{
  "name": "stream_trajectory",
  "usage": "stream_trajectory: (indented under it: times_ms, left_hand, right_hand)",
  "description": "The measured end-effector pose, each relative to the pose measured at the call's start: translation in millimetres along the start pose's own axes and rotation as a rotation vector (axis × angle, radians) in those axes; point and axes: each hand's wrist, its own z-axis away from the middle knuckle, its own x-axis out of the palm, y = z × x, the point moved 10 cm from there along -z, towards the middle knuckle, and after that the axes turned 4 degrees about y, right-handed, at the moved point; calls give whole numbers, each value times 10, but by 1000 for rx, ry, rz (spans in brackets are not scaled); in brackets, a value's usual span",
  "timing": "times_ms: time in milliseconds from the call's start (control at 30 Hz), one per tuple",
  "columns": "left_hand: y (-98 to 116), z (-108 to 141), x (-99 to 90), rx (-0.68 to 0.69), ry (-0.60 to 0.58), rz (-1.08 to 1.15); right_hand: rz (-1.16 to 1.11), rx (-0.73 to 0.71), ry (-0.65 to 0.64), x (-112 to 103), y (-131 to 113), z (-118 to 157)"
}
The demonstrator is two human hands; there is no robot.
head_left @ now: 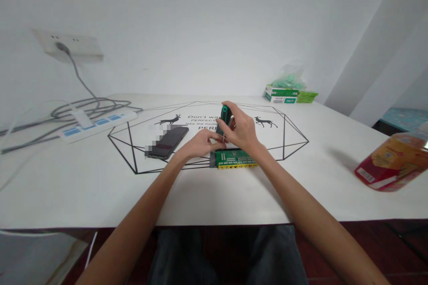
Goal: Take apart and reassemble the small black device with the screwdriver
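My right hand is wrapped round a screwdriver with a green and black handle. The screwdriver stands nearly upright, its shaft pointing down at the far left corner of a green circuit board. Close by the tip, my left hand is closed, thumb and fingers brought together; whatever they pinch is too small or hidden to make out. Along the board's near edge runs a row of yellow connectors, and a grey piece shows at its left end. My right wrist covers the board's right end.
A black phone lies left of my hands on the white table. Further left are a power strip and coiled grey cables. Small green boxes stand at the back right, and a red-orange package sits at the right.
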Motion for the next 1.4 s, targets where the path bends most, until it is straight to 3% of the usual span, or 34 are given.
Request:
stream_trajectory:
  times_ms: [267, 600, 767, 1100, 1233, 1400]
  left_hand:
    - [-79, 139, 159, -48, -256, -252]
    - [-106, 106, 175, -22, -193, -227]
    - [-43, 94, 170, -2, -157, -255]
    - [-57, 89, 197, 10, -205, -273]
    - [-76, 107, 190, -13, -219, -278]
    - [-36, 104, 281, 21, -191, -392]
  right_hand:
    - [16, 7, -2, -21, 7, -2]
    - [13, 12, -64, 40, 6, 3]
    - [16, 30, -29, 13, 45, -17]
    - [34, 59, 12, -38, 27, 4]
    - [-24, 132, 104, -205, 278, -19]
    - [145, 331, 276, -651, 897, -35]
